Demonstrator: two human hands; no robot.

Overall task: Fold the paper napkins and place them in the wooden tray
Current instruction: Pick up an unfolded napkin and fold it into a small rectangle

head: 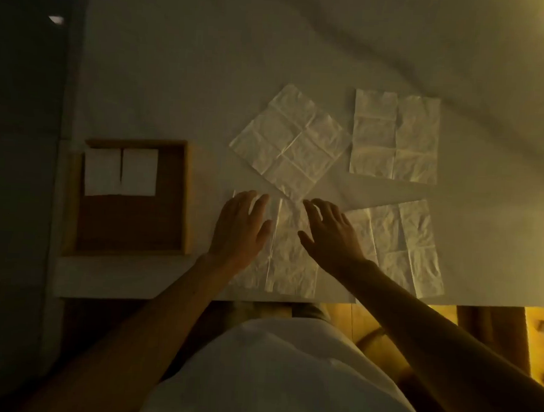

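An unfolded paper napkin lies flat at the table's front edge. My left hand rests flat on its left part, fingers spread. Over its right part hovers my right hand, fingers apart, holding nothing. Three more creased napkins lie open: one turned diagonally, one at the back right, one at the front right. The square wooden tray sits at the left with two folded white napkins side by side in its far half.
The white table ends just in front of my body. Its left edge runs beside the tray, with a dark area beyond. Below the front edge at the right is a wooden chair. The light is dim.
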